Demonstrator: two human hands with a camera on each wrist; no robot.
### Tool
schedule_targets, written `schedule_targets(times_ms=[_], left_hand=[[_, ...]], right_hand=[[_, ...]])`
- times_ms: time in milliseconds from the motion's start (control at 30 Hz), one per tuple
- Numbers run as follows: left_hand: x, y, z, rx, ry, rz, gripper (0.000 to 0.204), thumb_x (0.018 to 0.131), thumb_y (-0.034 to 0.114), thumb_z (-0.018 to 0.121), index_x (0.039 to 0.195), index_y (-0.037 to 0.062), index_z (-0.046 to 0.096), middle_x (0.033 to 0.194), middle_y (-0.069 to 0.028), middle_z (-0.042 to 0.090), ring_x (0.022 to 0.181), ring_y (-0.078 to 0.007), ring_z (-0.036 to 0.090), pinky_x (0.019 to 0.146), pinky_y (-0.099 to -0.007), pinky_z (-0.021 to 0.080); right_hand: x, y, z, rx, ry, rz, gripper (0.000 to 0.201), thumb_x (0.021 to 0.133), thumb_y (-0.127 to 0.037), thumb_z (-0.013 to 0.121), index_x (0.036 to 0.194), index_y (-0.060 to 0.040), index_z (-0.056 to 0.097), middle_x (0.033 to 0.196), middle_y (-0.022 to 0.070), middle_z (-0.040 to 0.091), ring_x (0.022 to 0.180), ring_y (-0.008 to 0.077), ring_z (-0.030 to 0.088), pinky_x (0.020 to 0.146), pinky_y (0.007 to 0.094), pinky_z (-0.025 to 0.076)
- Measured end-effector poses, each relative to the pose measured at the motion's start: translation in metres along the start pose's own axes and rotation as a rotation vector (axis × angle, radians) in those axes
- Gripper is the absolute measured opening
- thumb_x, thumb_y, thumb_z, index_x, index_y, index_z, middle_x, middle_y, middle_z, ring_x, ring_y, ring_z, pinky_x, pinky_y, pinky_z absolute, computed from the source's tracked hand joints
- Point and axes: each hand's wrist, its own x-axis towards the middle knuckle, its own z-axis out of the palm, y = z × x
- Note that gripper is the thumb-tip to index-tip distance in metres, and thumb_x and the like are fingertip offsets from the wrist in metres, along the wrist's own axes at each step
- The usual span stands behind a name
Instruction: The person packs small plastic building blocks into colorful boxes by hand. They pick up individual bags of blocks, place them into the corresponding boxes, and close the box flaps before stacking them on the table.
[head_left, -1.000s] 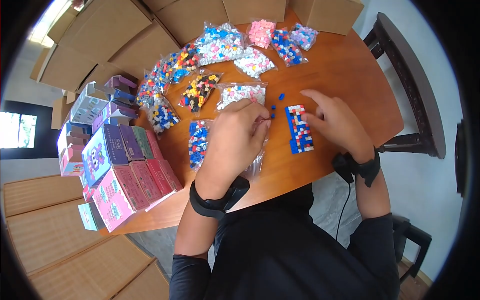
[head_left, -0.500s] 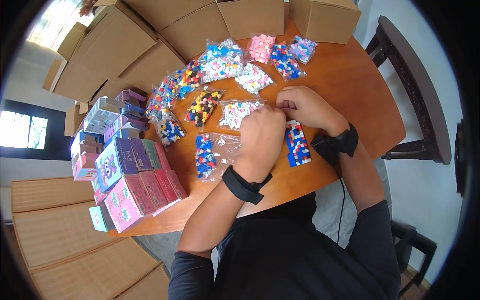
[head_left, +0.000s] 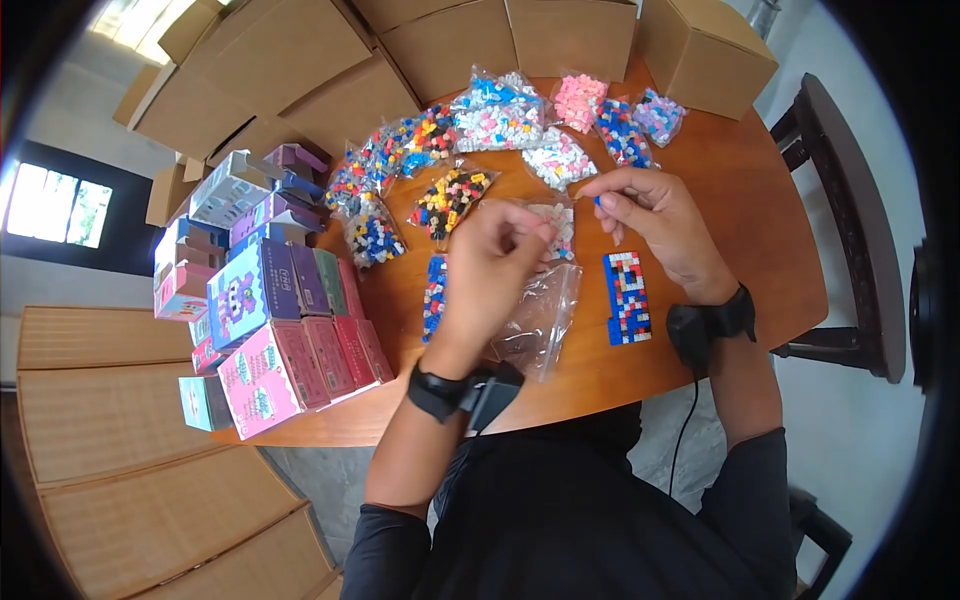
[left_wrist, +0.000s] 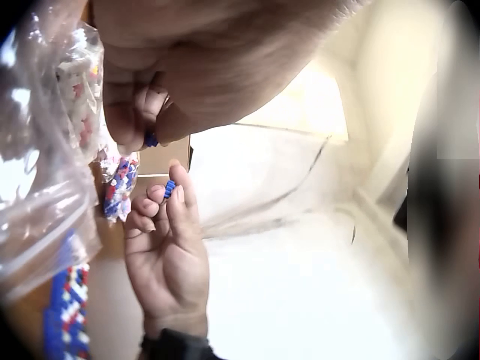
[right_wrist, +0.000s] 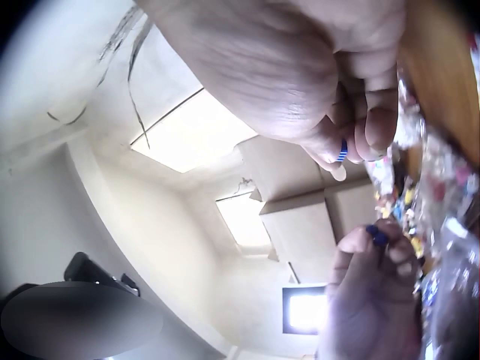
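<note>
My left hand [head_left: 492, 265] hovers over the clear plastic bag [head_left: 535, 325], thumb and fingertips pinching a small blue toy brick [left_wrist: 151, 140]. To its right, raised above the table, my right hand [head_left: 655, 225] pinches another small blue brick [head_left: 598, 201] between thumb and index finger. The two hands are apart. Below the right hand lies a flat panel of joined bricks [head_left: 630, 300] in blue, white and red. Blue and red bricks [head_left: 434, 300] lie left of my left wrist, partly hidden by it. Behind the left hand is a bag of white and pink bricks [head_left: 563, 225], partly covered.
Several bags of mixed bricks [head_left: 450, 200] curve across the back of the wooden table [head_left: 740, 250]. Colourful small boxes [head_left: 265, 370] are stacked at the left edge. Cardboard boxes [head_left: 450, 50] line the far side, and a dark chair [head_left: 850, 230] stands at right.
The hands came together beside the panel half a second ago, then separated, the left moving back left. Loose blue bricks seen on the table earlier no longer show. The head view has shifted.
</note>
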Motion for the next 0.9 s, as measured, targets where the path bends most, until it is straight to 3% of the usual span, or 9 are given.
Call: schedule_targets(times_ms=[100,133,233,667,767,900], left_hand=[[-0.005,0.001,-0.023,-0.425,-0.053,-0.025,0.010,0.087,0.000,0.063,0.095,-0.0009,0.057,0.081,-0.0057,0.064,0.072,-0.0106,0.062,0.064,-0.0219,0.052],[-0.006,-0.003,-0.029,-0.529,-0.089,-0.033,0.014,0.087,-0.002,0.062,0.100,-0.0009,0.057,0.087,-0.0079,0.065,0.076,-0.0117,0.063,0.068,-0.0224,0.053],[-0.007,-0.001,-0.034,-0.652,-0.112,-0.043,0.019,0.086,-0.004,0.062,0.105,-0.0016,0.058,0.092,-0.0094,0.066,0.080,-0.0125,0.063,0.071,-0.0234,0.053],[-0.017,-0.005,-0.032,-0.455,-0.107,0.245,0.023,0.081,-0.009,0.066,0.101,-0.0036,0.057,0.097,-0.0099,0.063,0.090,-0.0133,0.062,0.080,-0.0257,0.051],[-0.019,-0.005,-0.033,-0.415,-0.097,0.266,0.023,0.080,-0.010,0.066,0.101,-0.0038,0.057,0.098,-0.0094,0.061,0.091,-0.0128,0.062,0.081,-0.0259,0.051],[-0.022,0.001,-0.030,-0.424,-0.086,0.259,0.023,0.079,-0.011,0.066,0.099,-0.0050,0.058,0.098,-0.0107,0.060,0.090,-0.0134,0.061,0.080,-0.0258,0.051]], right_hand=[[0.007,-0.004,0.026,0.121,-0.058,-0.002,0.022,0.089,-0.007,0.060,0.110,0.0000,0.064,0.081,0.0025,0.064,0.071,0.0068,0.057,0.066,0.0205,0.048],[0.010,-0.005,0.035,0.170,-0.073,-0.003,0.021,0.089,-0.007,0.060,0.109,0.0001,0.064,0.082,0.0030,0.065,0.071,0.0068,0.058,0.067,0.0204,0.049],[0.013,-0.006,0.058,0.230,-0.085,0.036,0.022,0.089,-0.007,0.060,0.109,0.0011,0.064,0.086,0.0045,0.066,0.074,0.0069,0.060,0.070,0.0211,0.050],[-0.003,0.005,0.064,0.215,-0.037,-0.080,0.018,0.085,0.002,0.064,0.102,0.0027,0.062,0.094,0.0052,0.064,0.086,0.0083,0.060,0.076,0.0228,0.050],[-0.003,0.010,0.061,0.170,-0.130,-0.136,0.017,0.085,0.002,0.064,0.102,0.0029,0.062,0.094,0.0050,0.063,0.087,0.0081,0.059,0.077,0.0225,0.050],[-0.006,0.009,0.066,0.199,-0.083,-0.143,0.021,0.084,0.004,0.064,0.104,0.0020,0.061,0.094,0.0044,0.062,0.086,0.0070,0.059,0.076,0.0216,0.049]])
